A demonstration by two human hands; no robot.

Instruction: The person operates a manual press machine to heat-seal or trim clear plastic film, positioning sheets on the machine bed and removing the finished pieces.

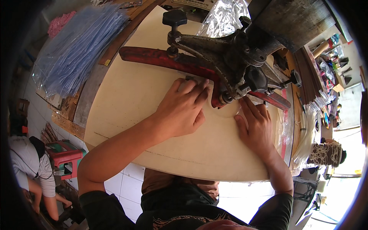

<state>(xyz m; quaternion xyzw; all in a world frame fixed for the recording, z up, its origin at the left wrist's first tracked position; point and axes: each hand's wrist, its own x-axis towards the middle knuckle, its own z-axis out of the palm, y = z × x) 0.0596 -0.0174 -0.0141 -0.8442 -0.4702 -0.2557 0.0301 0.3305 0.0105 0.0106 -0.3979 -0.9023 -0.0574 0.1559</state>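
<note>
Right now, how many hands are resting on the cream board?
2. The left hand lies flat at the board's middle, fingertips against the red machine arm. The right hand lies flat nearer the right edge, below the machine head.

Bright daylight from lower right, overexposed there; soft shadows on board (153,96); strong fisheye bend, dark vignette at rim.

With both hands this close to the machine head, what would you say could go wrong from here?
1. The left hand lies flat with its fingertips right beside the machine head; they might get pinched if it comes down.
2. The right hand presses a thin clear piece just under the red arm; it may slip on the smooth pale board and end up misaligned.
</note>
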